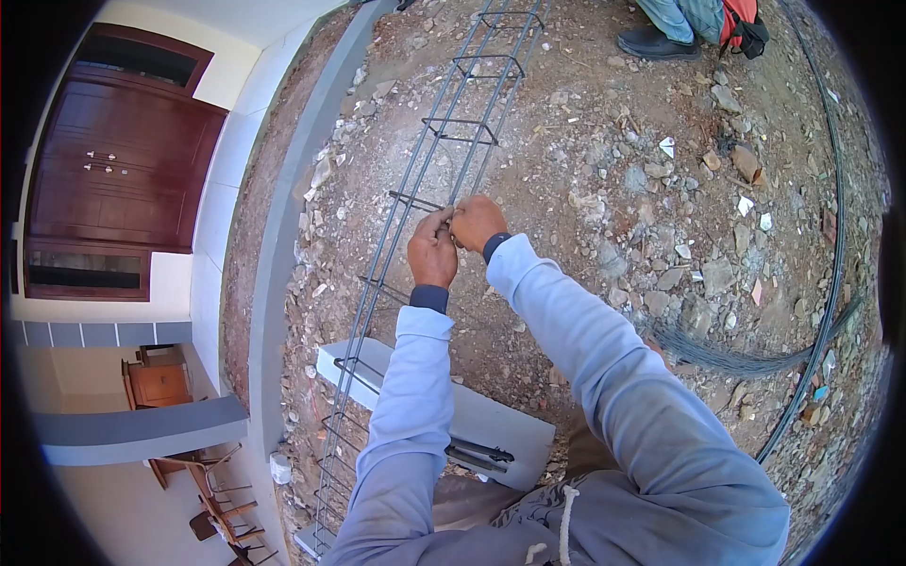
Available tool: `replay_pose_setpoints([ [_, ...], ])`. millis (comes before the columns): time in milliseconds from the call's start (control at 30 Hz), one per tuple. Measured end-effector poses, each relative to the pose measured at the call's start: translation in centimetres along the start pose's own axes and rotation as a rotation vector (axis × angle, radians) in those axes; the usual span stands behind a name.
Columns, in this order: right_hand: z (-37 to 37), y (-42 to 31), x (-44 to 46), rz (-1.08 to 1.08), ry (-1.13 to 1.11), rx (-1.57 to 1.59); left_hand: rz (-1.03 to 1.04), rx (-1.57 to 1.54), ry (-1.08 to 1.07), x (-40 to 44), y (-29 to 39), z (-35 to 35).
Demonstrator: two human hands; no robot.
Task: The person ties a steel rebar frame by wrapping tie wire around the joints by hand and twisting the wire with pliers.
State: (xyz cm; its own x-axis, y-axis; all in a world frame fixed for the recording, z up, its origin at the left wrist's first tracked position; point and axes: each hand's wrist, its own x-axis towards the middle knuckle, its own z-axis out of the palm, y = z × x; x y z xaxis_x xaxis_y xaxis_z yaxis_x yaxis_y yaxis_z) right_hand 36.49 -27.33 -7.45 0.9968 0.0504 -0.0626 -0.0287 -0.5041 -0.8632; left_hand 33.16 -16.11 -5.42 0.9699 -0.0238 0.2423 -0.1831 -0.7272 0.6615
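Item: our left hand [432, 255] and right hand [478, 223], clenched close, seemingly to share one rebar cage [415, 200] joint; contents, we cannot tell.

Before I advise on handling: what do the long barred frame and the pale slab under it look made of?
Frame: probably steel, dull grey, judging by thin straight rods and bent crossties. Slab: matte, pale grey; flat face suggests concrete or board, can't tell which.
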Motion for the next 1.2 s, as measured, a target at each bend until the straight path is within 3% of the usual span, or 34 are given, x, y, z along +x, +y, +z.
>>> replay_pose_setpoints([
  [100,1.2,0.2,-1.2,0.064,0.102,0.258,0.089,0.151,-0.037,0.8,0.6,-0.5],
  [233,0.6,0.1,-1.6,0.048,0.057,0.179,0.083,0.209,-0.046,0.6,1.4,-1.0],
  [333,1.8,0.7,-1.3,0.092,0.04,0.346,-0.141,-0.144,-0.072,0.5,1.1,-0.9],
  [533,1.4,-0.6,-3.0,0.016,0.275,0.11,-0.194,-0.403,-0.109,0.5,-0.6,-1.1],
  [633,1.1,-0.9,-3.2,0.093,0.255,0.188,-0.367,-0.573,-0.031,0.6,0.0,-1.1],
  [833,1.5,-1.0,-2.9,0.156,0.312,0.284,-0.662,-0.587,-0.055,2.5,-0.5,-1.1],
  [933,3.3,0.6,-1.7,0.264,0.261,0.541,-0.614,-0.481,-0.134,3.2,-0.5,-0.2],
  [1167,4.4,1.3,-2.2,0.118,0.324,0.57,-0.692,-0.62,-0.125,3.3,-1.0,-0.7],
  [1200,4.3,0.7,-2.6,0.191,0.28,0.693,-0.687,-0.626,-0.105,3.3,-1.0,-0.5],
])
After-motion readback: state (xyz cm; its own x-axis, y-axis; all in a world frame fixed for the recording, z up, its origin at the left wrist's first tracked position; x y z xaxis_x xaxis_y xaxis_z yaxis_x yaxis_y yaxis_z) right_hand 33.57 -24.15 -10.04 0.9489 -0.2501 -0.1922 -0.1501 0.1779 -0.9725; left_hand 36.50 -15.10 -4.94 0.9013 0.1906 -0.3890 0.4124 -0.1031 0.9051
